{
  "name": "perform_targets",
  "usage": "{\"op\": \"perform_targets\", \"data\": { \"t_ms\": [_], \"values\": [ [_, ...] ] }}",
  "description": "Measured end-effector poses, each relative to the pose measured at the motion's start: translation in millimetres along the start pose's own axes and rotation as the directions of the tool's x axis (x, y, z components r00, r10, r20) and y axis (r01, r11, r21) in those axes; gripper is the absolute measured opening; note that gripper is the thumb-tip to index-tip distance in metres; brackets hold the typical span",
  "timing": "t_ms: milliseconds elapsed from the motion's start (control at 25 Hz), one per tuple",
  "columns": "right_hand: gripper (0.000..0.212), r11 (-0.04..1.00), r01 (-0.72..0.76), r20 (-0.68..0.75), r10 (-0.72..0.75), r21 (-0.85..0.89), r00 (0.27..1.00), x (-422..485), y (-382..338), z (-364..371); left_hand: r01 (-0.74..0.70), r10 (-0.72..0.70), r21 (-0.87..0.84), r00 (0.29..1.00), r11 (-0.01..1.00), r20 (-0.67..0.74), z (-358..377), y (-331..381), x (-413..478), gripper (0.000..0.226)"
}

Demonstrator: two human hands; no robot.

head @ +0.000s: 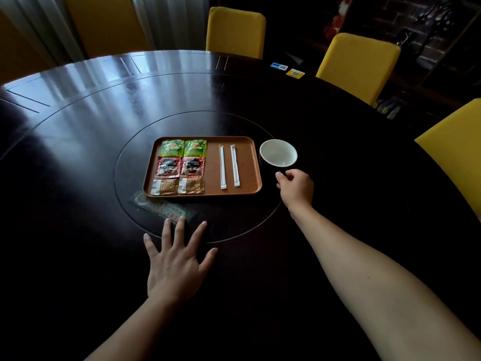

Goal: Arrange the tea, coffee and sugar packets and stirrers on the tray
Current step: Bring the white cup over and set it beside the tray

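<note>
A brown tray (247,162) lies at the middle of the dark round table. On its left half, in rows of two, sit green tea packets (183,148) at the back, red coffee packets (180,166) in the middle and tan sugar packets (177,186) at the front. Two white wrapped stirrers (222,168) lie side by side on the right half. A dark cup (278,153) with a white inside stands just right of the tray. My right hand (296,187) pinches the cup's near side, where its dark handle is hard to see. My left hand (174,261) rests flat, fingers spread.
A clear plastic wrapper (156,207) lies in front of the tray, under my left fingertips. Yellow chairs (235,29) stand around the far and right sides of the table. Two small cards (286,69) lie near the far edge.
</note>
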State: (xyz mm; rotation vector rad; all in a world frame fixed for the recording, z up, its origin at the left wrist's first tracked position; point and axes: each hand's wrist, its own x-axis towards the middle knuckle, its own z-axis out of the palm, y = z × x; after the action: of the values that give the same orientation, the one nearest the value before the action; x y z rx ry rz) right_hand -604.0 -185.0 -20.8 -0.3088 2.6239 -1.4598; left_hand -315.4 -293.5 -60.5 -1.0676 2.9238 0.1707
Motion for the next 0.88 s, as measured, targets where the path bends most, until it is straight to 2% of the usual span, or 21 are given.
{"op": "perform_targets", "data": {
  "t_ms": [440, 720, 880],
  "values": [
    [0.034, 1.000, -0.007, 0.015, 0.007, -0.027, 1.000, 2.3, -3.0, 3.8, -0.002, 0.002, -0.007, 1.000, 1.000, -0.011, 0.8, -0.1, 0.1, 0.075],
    [0.033, 0.995, 0.000, 0.026, 0.003, -0.095, 1.000, 1.6, -6.5, 1.6, -0.006, 0.006, -0.008, 0.999, 1.000, -0.032, 3.1, -1.4, 0.1, 0.074],
    [0.027, 0.997, -0.022, 0.028, 0.025, -0.070, 0.999, 0.7, -6.5, 0.9, -0.008, 0.008, -0.005, 0.999, 1.000, -0.047, 5.5, -1.3, 0.6, 0.074]
  ]
}}
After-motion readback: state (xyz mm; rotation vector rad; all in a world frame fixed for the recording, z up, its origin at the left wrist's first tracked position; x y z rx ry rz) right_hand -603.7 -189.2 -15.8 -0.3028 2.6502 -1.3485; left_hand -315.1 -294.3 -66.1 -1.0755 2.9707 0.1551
